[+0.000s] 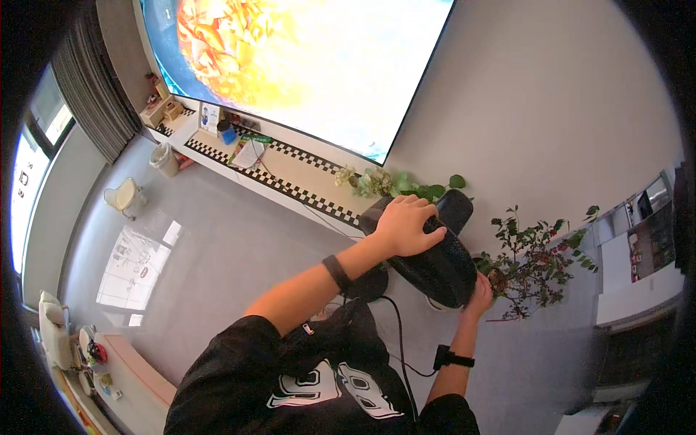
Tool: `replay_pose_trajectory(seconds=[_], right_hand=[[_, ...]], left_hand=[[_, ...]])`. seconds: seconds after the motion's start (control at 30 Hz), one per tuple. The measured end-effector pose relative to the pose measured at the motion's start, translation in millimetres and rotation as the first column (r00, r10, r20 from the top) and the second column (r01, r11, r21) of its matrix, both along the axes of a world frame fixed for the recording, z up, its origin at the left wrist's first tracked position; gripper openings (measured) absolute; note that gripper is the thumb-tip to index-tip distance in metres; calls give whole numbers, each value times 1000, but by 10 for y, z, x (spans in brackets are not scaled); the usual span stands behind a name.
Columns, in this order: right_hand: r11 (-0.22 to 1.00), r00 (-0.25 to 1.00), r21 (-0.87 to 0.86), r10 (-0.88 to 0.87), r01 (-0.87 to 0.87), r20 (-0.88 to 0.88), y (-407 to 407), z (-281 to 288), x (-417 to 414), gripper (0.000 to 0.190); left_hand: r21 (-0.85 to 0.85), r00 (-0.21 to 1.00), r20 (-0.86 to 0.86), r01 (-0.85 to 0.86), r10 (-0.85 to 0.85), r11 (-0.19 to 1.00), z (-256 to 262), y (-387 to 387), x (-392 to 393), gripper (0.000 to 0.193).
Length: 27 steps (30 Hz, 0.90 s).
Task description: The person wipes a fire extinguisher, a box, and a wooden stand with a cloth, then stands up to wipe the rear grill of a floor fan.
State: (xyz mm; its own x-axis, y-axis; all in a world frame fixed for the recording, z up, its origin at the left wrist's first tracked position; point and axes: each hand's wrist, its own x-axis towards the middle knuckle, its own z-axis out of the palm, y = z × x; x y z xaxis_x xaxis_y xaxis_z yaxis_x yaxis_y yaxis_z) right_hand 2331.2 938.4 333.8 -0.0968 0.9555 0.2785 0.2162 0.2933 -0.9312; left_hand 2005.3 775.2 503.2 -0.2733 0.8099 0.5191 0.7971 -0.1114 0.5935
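A black, textured, rounded body (435, 266) stands in front of me; it looks like an office chair's backrest, though its lower part is hidden. My left hand (410, 225) lies over its upper side, thumb and fingers gripping it. At its lower right end, my right hand (481, 296) holds the edge, with some fingers out of sight behind it. One black padded piece (457, 209), perhaps an armrest, sticks out beyond my left hand. Another dark rounded piece (370, 284) shows beneath my left forearm.
A leafy potted plant (533, 261) stands close by my right hand. Beyond my left hand runs a low wall shelf (304, 182) with checkered edging and flowers (375, 182), under a large lit screen (326, 65). Black cable (399, 331) hangs by my body. A small chair (124, 194) is farther left.
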Motion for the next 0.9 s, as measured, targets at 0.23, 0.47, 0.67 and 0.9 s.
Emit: replay_pose_trajectory(seconds=[0.23, 0.47, 0.67, 0.9], right_hand=[[770, 895, -459, 412, -443, -172, -99, 1135, -739, 30], [683, 699, -482, 691, -549, 184, -44, 1676, -1498, 25], [660, 637, -387, 743, -644, 207, -146, 1802, -1679, 23], [665, 696, -514, 698, -542, 170, 80, 1417, -1021, 27]], left_hand=[[-59, 997, 32, -73, 75, 996, -22, -124, -148, 43], [-50, 998, 19, -59, 60, 997, -7, -161, -116, 44], [-76, 998, 28, -49, 51, 996, 14, -180, -140, 46], [-78, 999, 37, -14, 17, 997, 14, -108, -79, 47]])
